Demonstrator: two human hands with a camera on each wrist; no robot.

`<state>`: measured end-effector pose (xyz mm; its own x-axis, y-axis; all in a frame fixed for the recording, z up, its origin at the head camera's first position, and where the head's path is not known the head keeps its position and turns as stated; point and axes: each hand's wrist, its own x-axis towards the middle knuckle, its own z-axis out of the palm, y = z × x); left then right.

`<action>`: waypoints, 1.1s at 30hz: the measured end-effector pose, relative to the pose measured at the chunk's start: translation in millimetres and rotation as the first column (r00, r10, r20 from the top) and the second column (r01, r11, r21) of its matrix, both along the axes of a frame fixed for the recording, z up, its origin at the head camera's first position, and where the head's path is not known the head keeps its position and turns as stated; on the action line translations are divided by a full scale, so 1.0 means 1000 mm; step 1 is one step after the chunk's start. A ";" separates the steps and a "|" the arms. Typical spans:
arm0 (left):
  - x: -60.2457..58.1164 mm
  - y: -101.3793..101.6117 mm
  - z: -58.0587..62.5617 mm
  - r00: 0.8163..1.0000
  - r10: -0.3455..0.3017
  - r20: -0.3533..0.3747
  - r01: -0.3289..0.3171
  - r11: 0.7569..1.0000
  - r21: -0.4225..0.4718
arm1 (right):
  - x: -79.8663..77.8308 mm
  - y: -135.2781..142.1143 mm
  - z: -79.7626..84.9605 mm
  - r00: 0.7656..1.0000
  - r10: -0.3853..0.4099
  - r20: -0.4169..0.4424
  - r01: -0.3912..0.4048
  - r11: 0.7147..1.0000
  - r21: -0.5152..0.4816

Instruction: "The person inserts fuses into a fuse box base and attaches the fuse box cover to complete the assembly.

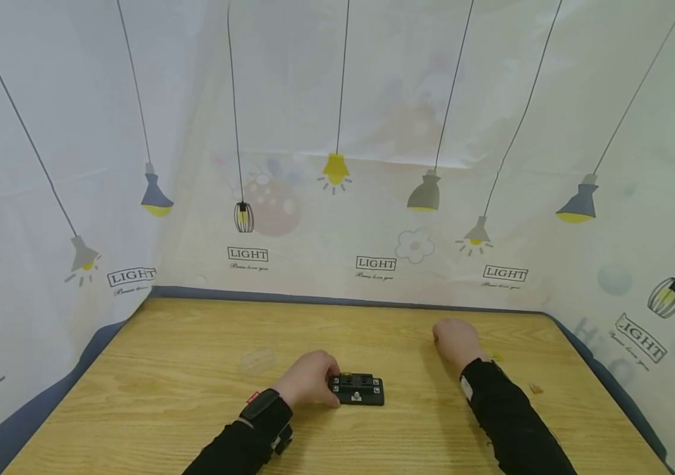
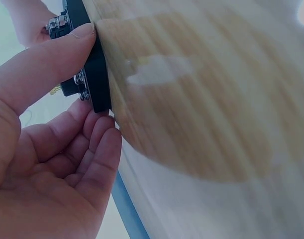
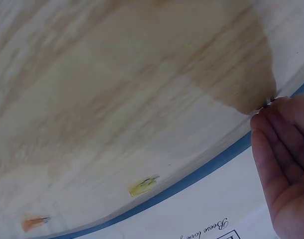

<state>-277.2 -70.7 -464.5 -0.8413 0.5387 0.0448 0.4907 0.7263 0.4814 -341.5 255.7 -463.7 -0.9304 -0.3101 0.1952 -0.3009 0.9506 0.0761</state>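
Note:
A black terminal block [image 1: 361,389] with metal screws lies flat on the wooden table. My left hand [image 1: 310,377] grips its left end, the thumb along the near edge and the fingers behind. In the left wrist view the block [image 2: 97,74] stands between thumb and curled fingers, with a bit of yellow on its top side. Farther right and back, my right hand [image 1: 458,342] is held over the table. Its fingertips pinch a small two-pronged piece [image 3: 267,103]; the dark prong tips stick out and the rest is hidden in the fingers.
A small yellow piece with metal prongs [image 3: 144,186] and an orange one [image 3: 34,222] lie on the table right of my right arm. A clear plastic container [image 1: 258,361] stands left of my left hand. Cloth walls with printed lamps enclose the table [image 1: 206,336].

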 end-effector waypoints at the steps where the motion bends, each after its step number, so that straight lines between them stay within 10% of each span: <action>1: 0.001 0.000 0.000 1.000 0.002 -0.006 -0.002 1.000 -0.002 | 0.000 0.000 0.001 1.000 -0.002 0.009 0.002 1.000 -0.013; 33: 0.002 0.002 0.002 1.000 0.025 -0.001 -0.025 1.000 0.000 | 0.017 -0.016 0.014 0.997 0.008 0.079 0.018 0.948 -0.318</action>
